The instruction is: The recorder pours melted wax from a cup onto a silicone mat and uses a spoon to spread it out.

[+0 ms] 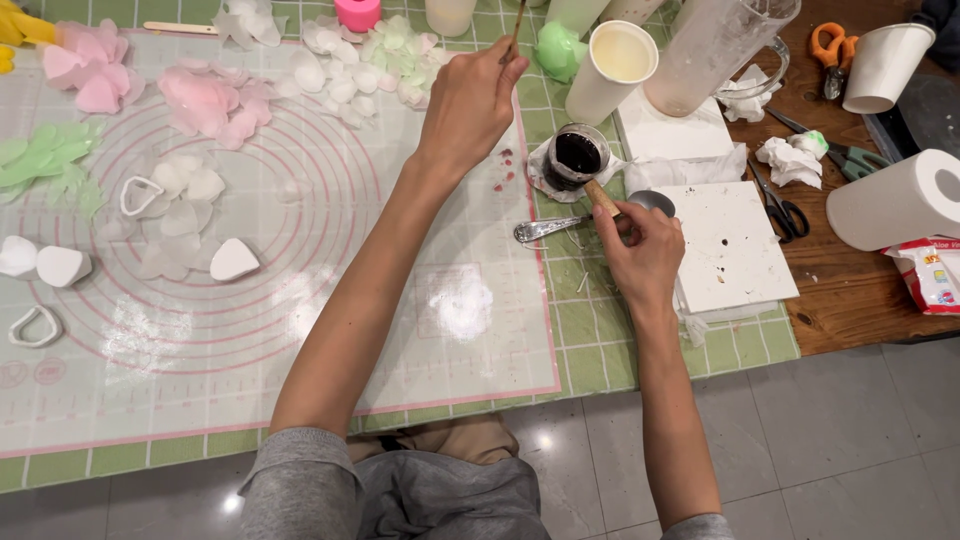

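Observation:
My left hand [468,102] is raised over the translucent baking mat [300,330] and pinches a thin wooden stick [517,25] that points up and away. My right hand [640,250] grips a wooden-handled brush [600,194] whose tip reaches into a small clear cup of dark liquid [577,152]. That cup stands on crumpled white paper. A metal spoon [545,229] lies flat just left of my right hand, its bowl near a white square block [730,250]. A few dark red drops dot the mat beside the cup.
Pink petals [205,100], white petals [180,215] and green petals [45,160] lie on the mat with heart-shaped cutters [140,192]. At the back stand paper cups [615,65] and a clear pitcher [715,45]. Scissors [780,205], orange-handled pliers [830,50] and a paper towel roll [900,200] lie right.

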